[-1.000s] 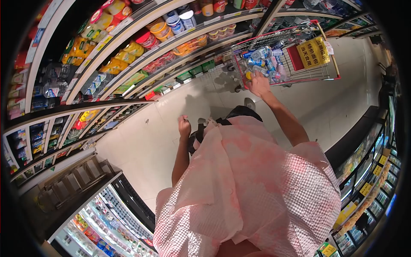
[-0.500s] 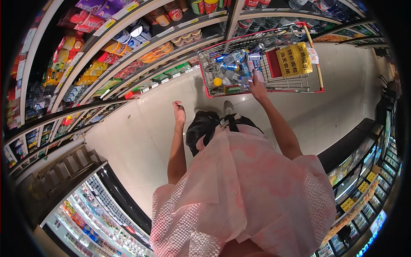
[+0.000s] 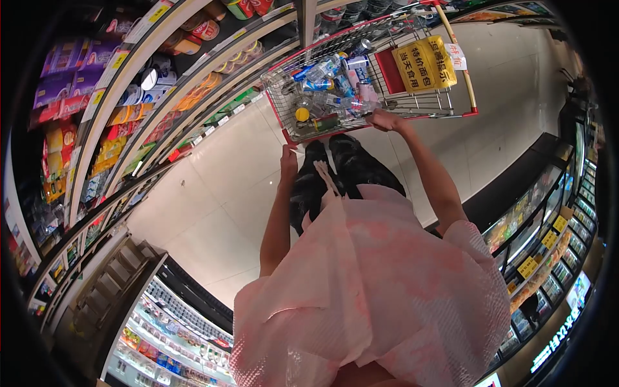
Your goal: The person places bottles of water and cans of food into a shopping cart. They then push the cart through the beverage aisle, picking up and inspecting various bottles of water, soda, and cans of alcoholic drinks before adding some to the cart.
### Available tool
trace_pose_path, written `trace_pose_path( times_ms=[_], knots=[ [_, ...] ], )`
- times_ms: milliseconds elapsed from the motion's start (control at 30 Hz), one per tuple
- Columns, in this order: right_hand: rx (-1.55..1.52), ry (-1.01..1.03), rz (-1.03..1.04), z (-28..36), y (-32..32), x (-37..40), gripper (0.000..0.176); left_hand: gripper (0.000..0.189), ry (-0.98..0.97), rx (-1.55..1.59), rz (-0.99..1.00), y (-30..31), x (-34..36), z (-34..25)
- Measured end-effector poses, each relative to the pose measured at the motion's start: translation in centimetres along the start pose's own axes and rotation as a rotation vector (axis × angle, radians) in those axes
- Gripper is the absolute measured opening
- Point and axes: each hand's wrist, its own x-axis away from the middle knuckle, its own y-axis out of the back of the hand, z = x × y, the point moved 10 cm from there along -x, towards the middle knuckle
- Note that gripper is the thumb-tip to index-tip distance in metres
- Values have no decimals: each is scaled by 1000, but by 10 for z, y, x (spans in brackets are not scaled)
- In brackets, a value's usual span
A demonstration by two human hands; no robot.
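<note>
Red edging is running around your cart [image 3: 419, 102], which is standing on the pale floor [image 3: 235, 193] in front of your legs [image 3: 351, 164]. Your right hand [image 3: 385, 120] is bending its fingers in at the cart's near edge, right of the middle, just beside a clear bottle [image 3: 353, 104]; you cannot tell from this view whether it is gripping the rim, the bottle or neither. Your left hand [image 3: 289, 158] is curling its fingers just outside the near left corner; whether it is closing on anything or touching the cart, the view is not showing clearly.

Inside, the bottles are lying jumbled toward the left end. A yellow cap [image 3: 302, 114] is showing near the near left corner, and a pink bottle [image 3: 368, 94] is lying behind the clear one. A can [image 3: 364, 45] is resting near the far edge. To the right, a red panel [image 3: 389, 71] is standing beside a yellow sign [image 3: 425, 63], and a white tag [image 3: 456, 57] is hanging by the handle [image 3: 465, 77]. Shelves [image 3: 129, 71] of packed goods are curving along the left and past the far edge.
</note>
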Motion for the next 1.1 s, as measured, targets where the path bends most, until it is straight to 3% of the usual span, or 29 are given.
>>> trace_pose_path(
  times_ms=[67, 100, 200, 233, 333, 367, 467, 500, 600, 667, 700, 733, 800, 833, 867, 967, 1000, 1033, 1067, 1100],
  knots=[
    [213, -86, -378, -10, 27, 4, 51, 19, -54, -23, -27, -13, -1, -13],
    [484, -22, -494, 13, 49, 7, 50, 19, -65, -54, -36, -17, 0, -18],
    [346, -15, -441, 30, 81, -7, 46, 19, -72, -18, -80, -24, -3, -23],
    [293, 65, -553, 26, 85, -12, 40, 19, -74, 55, -101, -26, -6, -9],
    [-5, -6, -620, -33, 70, -55, 44, 21, -28, 135, -206, -47, -14, 11],
    [-557, -22, -415, -65, 48, -81, 46, 22, -17, 96, -227, -55, -17, -3],
    [-763, -136, -3, -91, 31, -84, 46, 20, -42, -46, -257, -85, -52, -9],
    [-575, 6, -64, -102, 34, -89, 47, 20, -25, -114, -239, -97, -66, -29],
    [-783, -170, -20, -169, 18, -88, 44, 31, 53, -410, -156, -134, -134, -37],
    [-177, 49, -334, -159, 48, -67, 41, 50, 111, -682, -325, -137, -172, -39],
    [130, 159, -475, -146, 56, -57, 40, 73, 303, -762, -318, -133, -192, -17],
    [-10, 115, -348, -164, 44, -65, 38, 96, 501, -840, -302, -125, -205, 9],
    [-285, 28, -91, -193, 19, -75, 34, 91, 677, -726, -327, -122, -220, 51],
    [-233, -135, -20, -164, 55, -59, 36, 85, 638, -737, -248, -127, -230, 80],
    [-329, -220, 11, -176, 43, -66, 42, 76, 575, -787, -199, -128, -238, 86],
    [-780, -266, 637, -164, -6, -82, 37, 53, 327, -1031, -111, -130, -263, 124],
    [-943, -262, 821, -154, -7, -84, 37, 52, 493, -802, -186, -117, -259, 124],
    [-1109, -238, 1005, -139, -1, -79, 37, 57, 390, -869, -235, -111, -273, 177],
    [-1270, -190, 1200, -116, 6, -67, 38, 50, 464, -702, -366, -100, -253, 129],
    [-507, -346, 865, -149, 28, -84, 36, 58, 443, -710, -349, -92, -253, 120]
  ],
)
